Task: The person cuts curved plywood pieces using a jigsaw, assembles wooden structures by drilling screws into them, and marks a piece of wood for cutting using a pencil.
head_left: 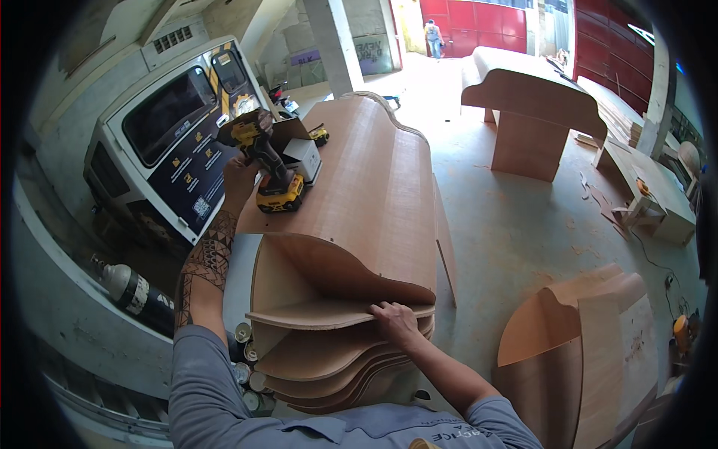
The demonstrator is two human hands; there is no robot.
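Observation:
My left hand (240,169), at the end of a tattooed forearm, is closed on a yellow and black cordless drill (277,166), which partly hides the fingers. The drill's battery end is down by the top of a curved plywood cabinet (351,172). Lower down, my right hand (395,323) grips the edge of a thin plywood panel (314,314) at the cabinet's open end, fingers over its upper side. Several wavy-edged plywood panels (321,355) lie stacked beneath it, close to my body.
An open white box (303,159) and a small yellow tool (319,135) sit beside the drill. Cans (243,333) and a gas cylinder (131,288) stand left, near a van (179,135). Other curved plywood pieces (598,337) stand right. A person (434,39) is far off.

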